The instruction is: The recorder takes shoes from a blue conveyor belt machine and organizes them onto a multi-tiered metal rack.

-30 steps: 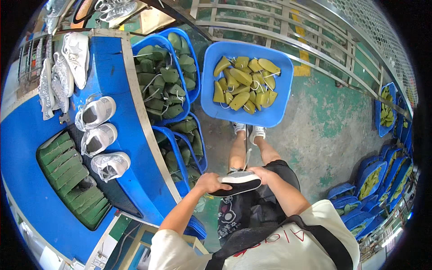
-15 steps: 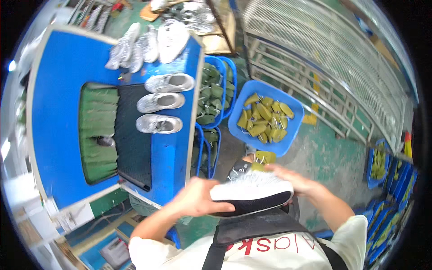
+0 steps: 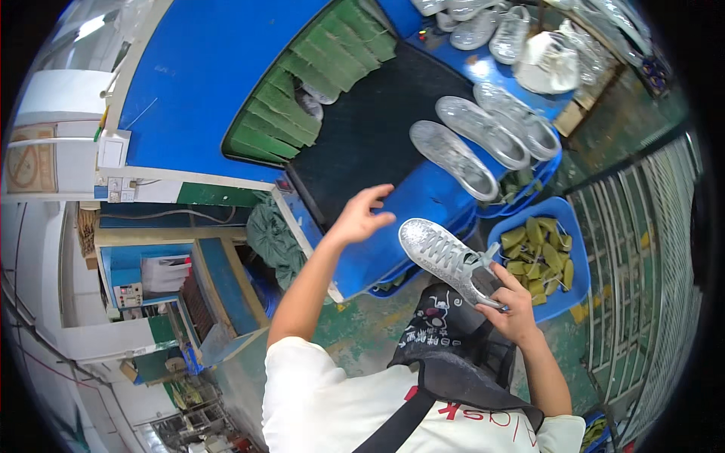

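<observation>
My right hand (image 3: 507, 303) grips the heel of a silver glitter sneaker (image 3: 445, 255) and holds it out level, toe toward the blue machine. My left hand (image 3: 361, 216) is raised, fingers spread and holding nothing, over the edge of the black conveyor belt (image 3: 362, 143). Two more silver sneakers (image 3: 451, 157) (image 3: 483, 130) lie on the belt's blue end plate just beyond the held one.
Green strip curtains (image 3: 317, 83) hang over the belt's tunnel mouth. A blue bin (image 3: 568, 226) of yellow-green insoles stands on the floor at my right, beside metal railings (image 3: 642, 249). More sneakers (image 3: 498, 30) are piled at the top. A control box (image 3: 128, 291) sits at left.
The view has swung left toward the machine. My left hand has let go of the sneaker and reached out over the belt; my right hand alone now holds it, sole down.
</observation>
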{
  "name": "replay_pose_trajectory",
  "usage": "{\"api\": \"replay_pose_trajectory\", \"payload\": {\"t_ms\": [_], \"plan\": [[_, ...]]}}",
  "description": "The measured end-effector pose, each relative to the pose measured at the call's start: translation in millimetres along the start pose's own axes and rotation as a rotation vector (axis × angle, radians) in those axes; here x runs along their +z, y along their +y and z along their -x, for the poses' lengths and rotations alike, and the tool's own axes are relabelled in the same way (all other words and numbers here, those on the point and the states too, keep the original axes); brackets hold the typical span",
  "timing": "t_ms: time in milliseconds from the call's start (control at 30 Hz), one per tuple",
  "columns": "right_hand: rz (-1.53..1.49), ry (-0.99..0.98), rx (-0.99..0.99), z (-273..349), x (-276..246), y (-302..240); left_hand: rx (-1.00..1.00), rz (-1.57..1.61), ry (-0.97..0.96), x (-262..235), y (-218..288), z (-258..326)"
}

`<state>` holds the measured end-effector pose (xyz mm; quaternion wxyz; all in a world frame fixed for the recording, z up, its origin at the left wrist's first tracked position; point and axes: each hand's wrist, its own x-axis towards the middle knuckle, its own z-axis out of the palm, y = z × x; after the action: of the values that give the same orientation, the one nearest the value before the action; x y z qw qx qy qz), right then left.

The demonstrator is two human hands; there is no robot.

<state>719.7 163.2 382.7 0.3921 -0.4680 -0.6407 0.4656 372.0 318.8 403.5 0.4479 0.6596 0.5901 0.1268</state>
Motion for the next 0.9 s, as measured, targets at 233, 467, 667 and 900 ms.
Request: {"api": "replay_pose_trajectory", "payload": {"t_ms": [233,467,667,900], "plan": [[0.278,0.092,-0.152,-137.3,59.7,78.0,-0.299,0.744,0.350,-171.0,-114.4,-133.5],[0.534,0.149,-0.087,-130.4,35.1,112.9,-0.427,-0.524,1.042,-298.7,-243.4,-174.4],[0.620,0.133,0.029,-140.4,48.3,80.3,-0.011,0.176,1.088,-259.9,-269.6,-202.1],[0.516,0.260,-0.076,-125.0,42.8,40.9,-0.244,-0.360,0.954,-283.1,-222.0,-196.9]]}}
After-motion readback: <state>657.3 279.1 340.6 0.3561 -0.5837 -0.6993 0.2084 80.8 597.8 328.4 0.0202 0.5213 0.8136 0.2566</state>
